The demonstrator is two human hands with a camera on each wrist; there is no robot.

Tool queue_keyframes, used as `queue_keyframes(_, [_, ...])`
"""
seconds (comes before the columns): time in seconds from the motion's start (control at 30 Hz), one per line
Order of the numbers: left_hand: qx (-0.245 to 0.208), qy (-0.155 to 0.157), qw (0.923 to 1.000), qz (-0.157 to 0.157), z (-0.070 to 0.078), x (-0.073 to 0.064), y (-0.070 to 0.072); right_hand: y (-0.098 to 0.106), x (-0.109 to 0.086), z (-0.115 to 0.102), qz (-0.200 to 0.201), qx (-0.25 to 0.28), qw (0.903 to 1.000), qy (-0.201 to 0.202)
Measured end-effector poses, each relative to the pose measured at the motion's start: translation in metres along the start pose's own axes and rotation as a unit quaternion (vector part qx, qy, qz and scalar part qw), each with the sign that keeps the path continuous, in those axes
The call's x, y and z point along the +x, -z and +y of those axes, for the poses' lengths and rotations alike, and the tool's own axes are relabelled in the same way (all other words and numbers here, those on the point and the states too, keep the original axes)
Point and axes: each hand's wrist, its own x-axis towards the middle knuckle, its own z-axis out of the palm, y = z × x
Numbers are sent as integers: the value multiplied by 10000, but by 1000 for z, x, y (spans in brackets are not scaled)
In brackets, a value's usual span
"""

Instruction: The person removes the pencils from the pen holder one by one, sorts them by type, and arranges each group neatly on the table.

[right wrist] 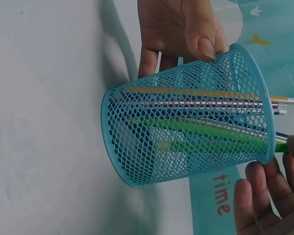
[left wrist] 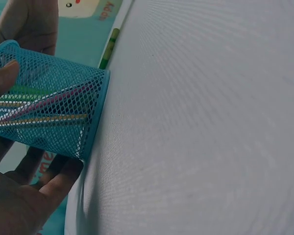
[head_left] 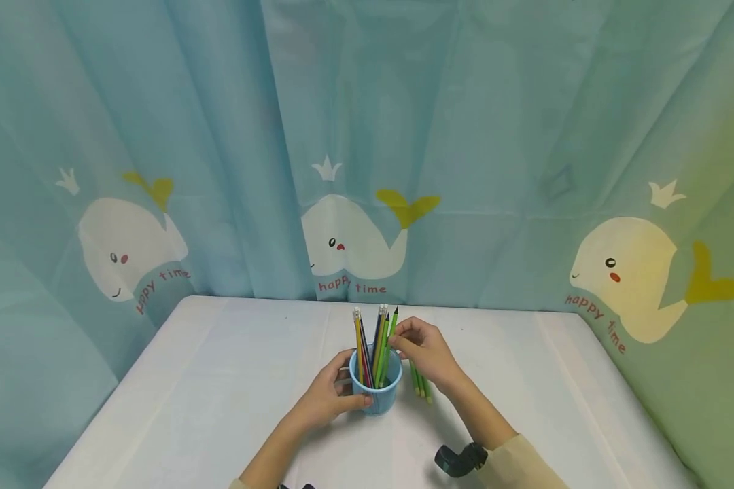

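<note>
A light-blue mesh pencil cup [head_left: 379,406] stands on the table, holding several pencils [head_left: 362,350] with their white eraser ends up. My left hand [head_left: 329,395] grips the cup from the left, thumb across its near side and fingers behind. At the cup's right rim, my right hand [head_left: 427,352] pinches a green pencil [head_left: 394,322] with a dark point upward. Through the mesh in the right wrist view, that green pencil's [right wrist: 174,146] lower end shows partway down, above the cup's base. Another green pencil leans beside it in the cup.
Several green pencils [head_left: 421,388] lie on the white table [head_left: 232,380] right of the cup, partly hidden under my right forearm. A blue curtain [head_left: 495,122] with whale prints hangs along the table's back edge. A black strap [head_left: 461,460] sits by the right sleeve.
</note>
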Motion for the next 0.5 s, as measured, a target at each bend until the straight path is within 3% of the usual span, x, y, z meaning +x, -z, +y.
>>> queue_keyframes(0.33, [-16, 28, 10000, 20, 1, 0, 0, 9, -5, -6, 289, 537, 9980, -155])
queue_keyframes(0.5, [13, 46, 10000, 46, 1, 1, -1, 19, -6, -12, 405, 1091, 9925, -370])
